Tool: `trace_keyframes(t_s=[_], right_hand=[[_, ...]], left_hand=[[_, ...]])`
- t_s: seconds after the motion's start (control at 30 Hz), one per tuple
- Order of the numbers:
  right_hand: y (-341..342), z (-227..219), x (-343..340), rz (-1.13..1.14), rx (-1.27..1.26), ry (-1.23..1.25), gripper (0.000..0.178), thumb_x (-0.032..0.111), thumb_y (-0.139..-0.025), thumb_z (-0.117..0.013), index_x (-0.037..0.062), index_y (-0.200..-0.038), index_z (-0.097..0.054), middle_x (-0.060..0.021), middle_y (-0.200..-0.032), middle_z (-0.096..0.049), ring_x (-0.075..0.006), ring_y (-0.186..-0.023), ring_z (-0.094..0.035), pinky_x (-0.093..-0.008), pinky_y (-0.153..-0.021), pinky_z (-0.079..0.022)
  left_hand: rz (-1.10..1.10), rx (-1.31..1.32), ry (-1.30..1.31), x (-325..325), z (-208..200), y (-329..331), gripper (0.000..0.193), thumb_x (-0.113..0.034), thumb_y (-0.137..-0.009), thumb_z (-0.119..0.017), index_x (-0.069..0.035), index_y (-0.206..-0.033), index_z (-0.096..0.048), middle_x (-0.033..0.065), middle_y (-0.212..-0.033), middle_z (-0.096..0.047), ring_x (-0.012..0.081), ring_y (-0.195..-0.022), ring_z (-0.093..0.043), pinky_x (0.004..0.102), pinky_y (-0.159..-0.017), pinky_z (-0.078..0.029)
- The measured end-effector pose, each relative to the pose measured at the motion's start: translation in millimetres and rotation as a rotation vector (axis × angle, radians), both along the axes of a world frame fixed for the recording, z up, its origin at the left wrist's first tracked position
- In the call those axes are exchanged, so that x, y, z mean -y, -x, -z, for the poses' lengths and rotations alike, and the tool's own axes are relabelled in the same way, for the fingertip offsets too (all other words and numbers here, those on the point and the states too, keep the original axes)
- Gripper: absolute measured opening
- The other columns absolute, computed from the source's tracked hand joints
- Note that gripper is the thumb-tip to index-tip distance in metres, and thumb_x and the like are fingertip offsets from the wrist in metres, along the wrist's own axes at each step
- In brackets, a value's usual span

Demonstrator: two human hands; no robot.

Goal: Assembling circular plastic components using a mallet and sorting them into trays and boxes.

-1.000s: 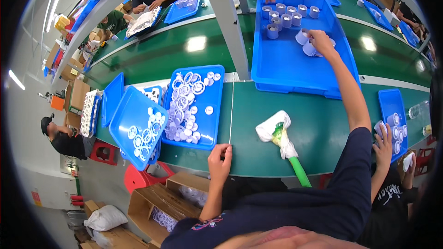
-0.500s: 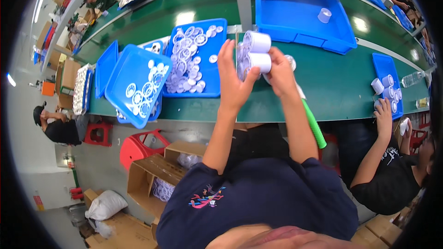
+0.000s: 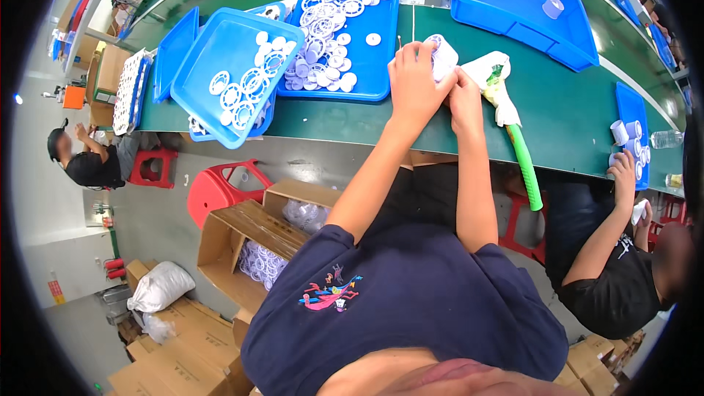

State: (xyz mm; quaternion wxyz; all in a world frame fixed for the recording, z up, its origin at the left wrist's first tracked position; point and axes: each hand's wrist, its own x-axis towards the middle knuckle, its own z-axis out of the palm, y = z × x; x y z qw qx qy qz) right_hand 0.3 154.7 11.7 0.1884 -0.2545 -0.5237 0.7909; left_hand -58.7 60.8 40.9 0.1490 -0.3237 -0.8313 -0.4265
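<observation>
Left hand (image 3: 413,82) clamped on white piece (image 3: 444,57)
Grip of right hand (image 3: 466,103) unclear; slack fingers could drop it onto the green-handled tool (image 3: 506,106) beside them.

I see a green bench (image 3: 576,121) carrying, left to right, stacked blue trays (image 3: 202,55), a wide blue tray (image 3: 381,70), a cloth-wrapped tool (image 3: 505,110) overhanging the edge, a deep blue bin (image 3: 506,0) behind it and a smaller tray (image 3: 629,105).

factory workshop — long green workbench (image 3: 572,117); blue tray (image 3: 375,66) of parts (image 3: 302,67); cardboard boxes (image 3: 176,356)
</observation>
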Motion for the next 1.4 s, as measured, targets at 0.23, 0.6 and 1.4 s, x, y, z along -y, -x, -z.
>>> trace_keyframes(t_s=[0.23,0.6,1.4], right_hand=[[-66.3,-38.3,-8.2,0.367,0.09,-1.038,0.022,0.011,-0.101,-0.063,0.0006,-0.119,-0.07,-0.018,-0.109,-0.07,-0.0274,-0.095,-0.07,-0.0389,-0.084,-0.056],[-130.2,-10.9,-80.1,0.33,0.506,-1.303,0.043,0.025,-0.097,-0.072,0.0043,-0.135,-0.065,-0.02,-0.121,-0.066,-0.0378,-0.113,-0.062,-0.047,-0.097,-0.05],[-66.8,-20.1,29.3,-0.171,0.121,-0.592,0.052,-0.003,-0.091,-0.058,0.0027,-0.143,-0.059,-0.0128,-0.081,-0.068,-0.0135,-0.068,-0.066,-0.0305,-0.063,-0.052]], left_hand=[[-0.126,-0.116,0.096,-19.4,7.9,-18.4,0.049,-0.034,-0.081,-0.082,-0.003,-0.116,-0.066,0.0186,-0.127,-0.06,0.0371,-0.128,-0.053,0.0515,-0.111,-0.037],[0.198,-0.021,-0.266,42.0,-44.0,-54.0,0.041,-0.013,-0.087,-0.08,-0.001,-0.123,-0.064,0.0205,-0.128,-0.063,0.0375,-0.12,-0.061,0.0431,-0.103,-0.048],[0.063,0.413,-0.116,78.7,14.5,-129.0,0.08,-0.014,-0.093,-0.072,0.007,-0.158,-0.029,0.0313,-0.156,-0.04,0.0471,-0.145,-0.04,0.0539,-0.119,-0.032]])
